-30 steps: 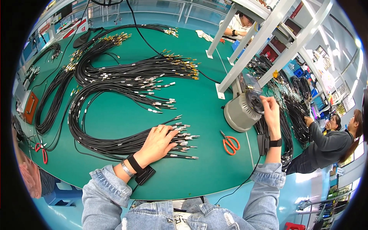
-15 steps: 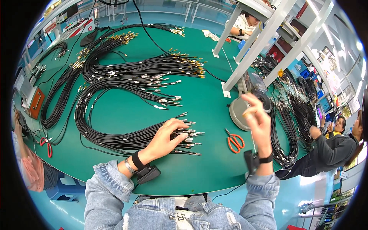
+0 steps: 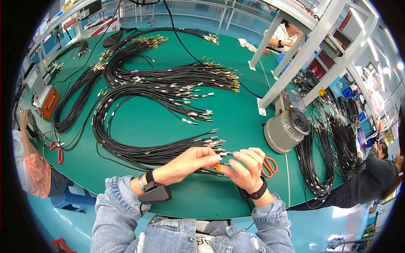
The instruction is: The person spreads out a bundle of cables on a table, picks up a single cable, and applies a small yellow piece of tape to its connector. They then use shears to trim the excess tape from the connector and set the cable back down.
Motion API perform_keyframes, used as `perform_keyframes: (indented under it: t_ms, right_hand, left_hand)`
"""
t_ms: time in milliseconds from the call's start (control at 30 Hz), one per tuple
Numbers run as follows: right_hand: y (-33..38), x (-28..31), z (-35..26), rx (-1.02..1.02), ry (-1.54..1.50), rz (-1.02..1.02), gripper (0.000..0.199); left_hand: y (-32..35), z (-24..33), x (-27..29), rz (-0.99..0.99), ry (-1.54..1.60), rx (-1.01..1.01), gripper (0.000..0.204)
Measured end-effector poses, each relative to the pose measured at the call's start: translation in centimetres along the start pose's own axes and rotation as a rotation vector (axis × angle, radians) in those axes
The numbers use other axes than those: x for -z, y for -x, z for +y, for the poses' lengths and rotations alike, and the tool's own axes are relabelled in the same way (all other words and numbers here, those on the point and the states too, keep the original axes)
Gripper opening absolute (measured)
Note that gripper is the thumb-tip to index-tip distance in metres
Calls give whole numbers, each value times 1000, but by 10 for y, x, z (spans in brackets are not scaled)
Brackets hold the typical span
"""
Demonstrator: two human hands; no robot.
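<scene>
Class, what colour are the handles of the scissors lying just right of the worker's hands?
Orange, seen in the head view: the scissors lie on the green table.

A grey round machine stands on the green table. Just below it lie orange-handled scissors. Above it rise the white legs of a rack. To its right, black cables hang over the table edge. Far to its left, red pliers lie near an orange box.
</scene>
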State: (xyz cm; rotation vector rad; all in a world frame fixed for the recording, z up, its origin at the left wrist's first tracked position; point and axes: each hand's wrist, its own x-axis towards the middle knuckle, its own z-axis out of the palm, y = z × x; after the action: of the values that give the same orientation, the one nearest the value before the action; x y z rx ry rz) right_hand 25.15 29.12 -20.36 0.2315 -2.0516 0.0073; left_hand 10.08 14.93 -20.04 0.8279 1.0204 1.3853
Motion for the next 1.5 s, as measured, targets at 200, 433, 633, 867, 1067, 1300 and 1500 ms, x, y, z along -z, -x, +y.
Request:
perform_keyframes:
  t_ms: [200, 433, 633, 867, 1067, 1300, 1500]
  right_hand:
    - [2, 0, 2, -7, 5, 8, 33]
    - [0, 4, 3, -12, 23, -79, 36]
    - [-2, 5, -1, -442, -348, -204, 26]
    - [-4, 2, -19, -1285, -1405, -123, 17]
    - [0, 1, -21, -1373, -1573, -132, 16]
    - [3, 4, -19, -1292, -1521, -196, 11]
    - [7, 3, -15, -1277, -1407, -216, 14]
  left_hand:
    - [-2, 1, 0, 20, -64, -5, 18]
    - [0, 4, -5, 105, -34, -96, 13]
    - [0, 4, -2, 302, -512, -454, 11]
    - [-1, 4, -22, 504, -1356, -933, 11]
    - [-7, -2, -32, 577, -1596, -1167, 17]
    - [-7, -7, -28, 537, -1239, -978, 17]
    - [-4, -7, -24, 552, -1172, -917, 18]
